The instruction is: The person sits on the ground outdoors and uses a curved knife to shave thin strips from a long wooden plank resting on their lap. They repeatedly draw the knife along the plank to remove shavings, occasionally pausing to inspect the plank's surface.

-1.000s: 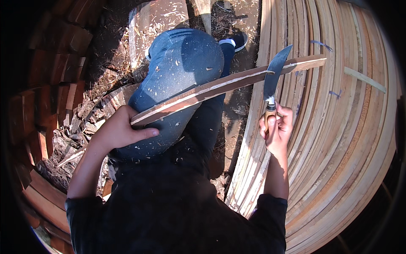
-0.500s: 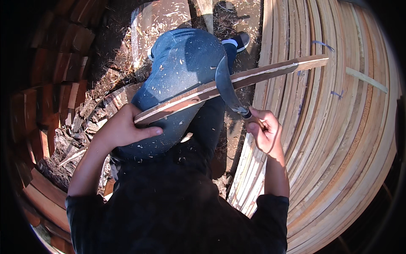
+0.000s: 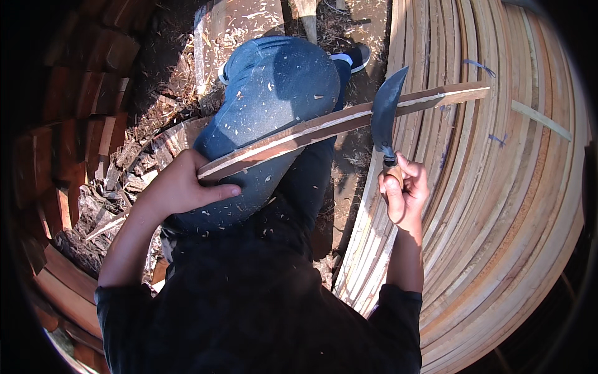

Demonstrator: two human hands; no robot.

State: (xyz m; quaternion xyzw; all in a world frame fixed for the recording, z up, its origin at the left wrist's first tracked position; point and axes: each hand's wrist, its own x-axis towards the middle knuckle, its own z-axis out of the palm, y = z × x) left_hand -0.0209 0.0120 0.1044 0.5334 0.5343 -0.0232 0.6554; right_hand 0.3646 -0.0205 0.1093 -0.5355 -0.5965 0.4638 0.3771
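A long wooden strip (image 3: 299,136) with brown sides and a pale, ragged edge lies aslant over my thigh, its far end reaching out to the right. My left hand (image 3: 187,184) grips its near left end, thumb stretched along the lower side. In my right hand (image 3: 406,187) is a knife (image 3: 387,106) with a broad, curved dark blade and a short wooden handle, fingers wrapped round that handle. The blade stands upright across the strip, right of my knee, its tip pointing away from me. Whether the edge touches the wood I cannot tell.
A large stack of long pale wooden strips (image 3: 473,237) fills the right side, with bits of blue string (image 3: 479,67) on it. Dark cut wood blocks (image 3: 68,149) are piled at the left. Shavings and bark scraps (image 3: 93,243) cover the ground beside my leg.
My right hand has carried the knife rightward along the strip, past my knee, and the blade has turned more upright. My left hand keeps its hold, nearly still.
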